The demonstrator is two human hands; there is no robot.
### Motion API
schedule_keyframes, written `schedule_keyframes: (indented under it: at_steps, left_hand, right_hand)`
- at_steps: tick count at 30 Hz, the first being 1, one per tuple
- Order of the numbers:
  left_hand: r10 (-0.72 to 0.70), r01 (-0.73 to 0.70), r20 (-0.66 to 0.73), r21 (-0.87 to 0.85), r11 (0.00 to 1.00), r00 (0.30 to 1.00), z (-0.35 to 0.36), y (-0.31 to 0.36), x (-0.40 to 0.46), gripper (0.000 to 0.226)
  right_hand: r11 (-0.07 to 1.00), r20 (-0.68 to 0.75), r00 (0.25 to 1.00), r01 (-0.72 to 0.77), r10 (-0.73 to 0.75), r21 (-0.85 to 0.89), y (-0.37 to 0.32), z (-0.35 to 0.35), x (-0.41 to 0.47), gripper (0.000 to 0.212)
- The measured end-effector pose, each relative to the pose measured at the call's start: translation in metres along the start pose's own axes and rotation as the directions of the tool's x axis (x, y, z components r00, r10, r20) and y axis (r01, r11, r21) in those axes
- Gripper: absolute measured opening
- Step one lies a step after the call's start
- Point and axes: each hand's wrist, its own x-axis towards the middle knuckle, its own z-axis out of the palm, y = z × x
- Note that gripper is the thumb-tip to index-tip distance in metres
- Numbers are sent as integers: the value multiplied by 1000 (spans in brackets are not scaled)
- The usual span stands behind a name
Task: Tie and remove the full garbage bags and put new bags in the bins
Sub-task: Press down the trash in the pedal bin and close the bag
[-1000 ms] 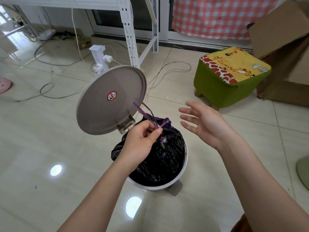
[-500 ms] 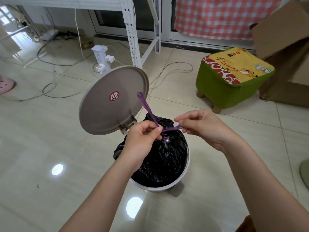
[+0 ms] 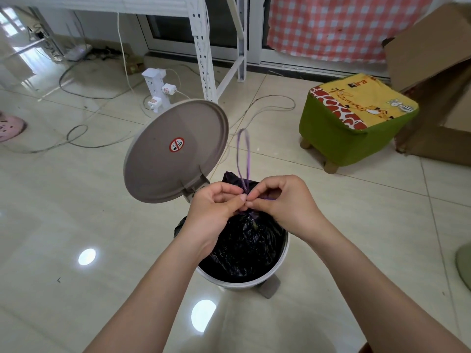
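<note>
While the left hand (image 3: 216, 207) and right hand (image 3: 283, 202) pinched the thin purple drawstring (image 3: 243, 159), the soft, crinkly black plastic bag (image 3: 247, 240) looked easiest to lift by its tied neck.

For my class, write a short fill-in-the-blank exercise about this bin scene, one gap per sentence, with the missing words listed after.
1. Both hands, the left hand and the right hand, pinch the ______ drawstring of the bag.
2. The garbage bag in the bin is ______ in colour.
3. The bin's lid stands ______.
4. The stool has a yellow top and ______ sides.

Missing words: purple; black; open; green
</note>
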Motion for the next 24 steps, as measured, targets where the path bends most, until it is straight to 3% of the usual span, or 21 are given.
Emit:
schedule_keyframes:
  at_steps: [6, 15, 24]
  left_hand:
    - [100, -94, -35, 155, 984, 994, -1, 2, -7, 27]
    - [250, -230, -53, 247, 941, 967, 2, 7, -10, 26]
    - [323, -296, -63, 265, 918, 944, 3, 7, -8, 25]
  right_hand:
    - [998, -54, 998, 24, -27, -64, 2, -1, 3, 16]
    - [896, 101, 965, 263, -242, -358, 4, -2, 3, 22]
    - [945, 169, 969, 216, -178, -244, 3, -4, 3, 31]
